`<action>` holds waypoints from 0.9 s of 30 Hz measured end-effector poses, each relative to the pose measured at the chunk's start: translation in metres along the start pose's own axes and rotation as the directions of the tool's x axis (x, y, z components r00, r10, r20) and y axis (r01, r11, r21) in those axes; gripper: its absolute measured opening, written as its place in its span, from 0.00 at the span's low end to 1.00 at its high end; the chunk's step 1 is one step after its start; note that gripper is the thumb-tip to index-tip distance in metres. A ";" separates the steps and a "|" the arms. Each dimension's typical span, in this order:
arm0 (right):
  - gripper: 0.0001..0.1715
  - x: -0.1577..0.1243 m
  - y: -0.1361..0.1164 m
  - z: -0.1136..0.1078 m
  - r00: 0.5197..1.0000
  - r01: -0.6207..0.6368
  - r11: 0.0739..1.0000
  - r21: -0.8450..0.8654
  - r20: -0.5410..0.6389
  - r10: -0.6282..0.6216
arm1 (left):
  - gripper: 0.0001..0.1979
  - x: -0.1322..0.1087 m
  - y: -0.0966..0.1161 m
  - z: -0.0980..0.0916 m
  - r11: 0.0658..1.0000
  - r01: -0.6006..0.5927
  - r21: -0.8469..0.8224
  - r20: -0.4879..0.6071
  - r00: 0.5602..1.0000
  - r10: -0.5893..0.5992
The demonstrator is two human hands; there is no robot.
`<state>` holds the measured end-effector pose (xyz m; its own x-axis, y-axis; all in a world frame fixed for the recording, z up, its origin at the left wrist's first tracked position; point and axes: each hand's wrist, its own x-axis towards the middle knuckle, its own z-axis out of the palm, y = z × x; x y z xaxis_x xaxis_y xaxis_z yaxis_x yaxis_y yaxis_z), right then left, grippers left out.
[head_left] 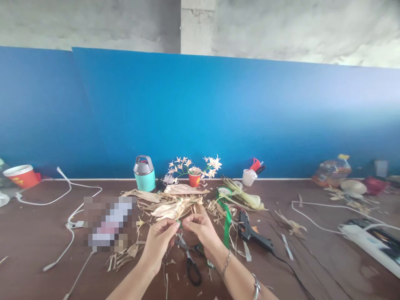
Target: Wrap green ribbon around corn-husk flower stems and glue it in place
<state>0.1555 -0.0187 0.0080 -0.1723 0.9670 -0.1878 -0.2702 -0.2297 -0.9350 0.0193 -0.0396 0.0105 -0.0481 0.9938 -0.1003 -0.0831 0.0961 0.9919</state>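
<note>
The left hand (158,241) and right hand (202,230) both pinched a small green piece (179,223) (scissors (188,253) lay on the desk (31,243) beneath them).

husks (186,190), scissors (185,247) on brown table (25,233)

The light is bright but soft, and it seems stronger at the right, where the blue panel (175,104) carries a pale glare. Shadows on the brown table (25,237) are weak. Toward the edge, the bottle (333,168) looks blurred; square pixels hide one patch at left. The tiny green piece (179,223) is unclear.
</note>
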 end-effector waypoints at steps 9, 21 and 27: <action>0.11 0.007 0.013 -0.007 0.985 -0.125 0.985 0.119 0.131 0.109 | 0.12 0.000 -0.001 0.000 0.999 -0.001 -0.043 -0.013 1.000 0.000; 0.08 0.002 0.005 -0.011 0.933 -0.160 0.956 0.244 0.355 0.066 | 0.13 0.002 -0.001 -0.004 0.952 0.236 -0.193 0.267 0.946 -0.181; 0.08 0.002 0.003 -0.009 0.926 -0.145 0.959 0.245 0.374 0.044 | 0.10 -0.001 -0.001 -0.002 0.929 0.301 -0.216 0.302 0.925 -0.230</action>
<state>0.1624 -0.0163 0.0017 -0.5262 0.8441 -0.1028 -0.4659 -0.3873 -0.7956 0.0175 -0.0404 0.0096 0.2747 0.9144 -0.2974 -0.3068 0.3765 0.8742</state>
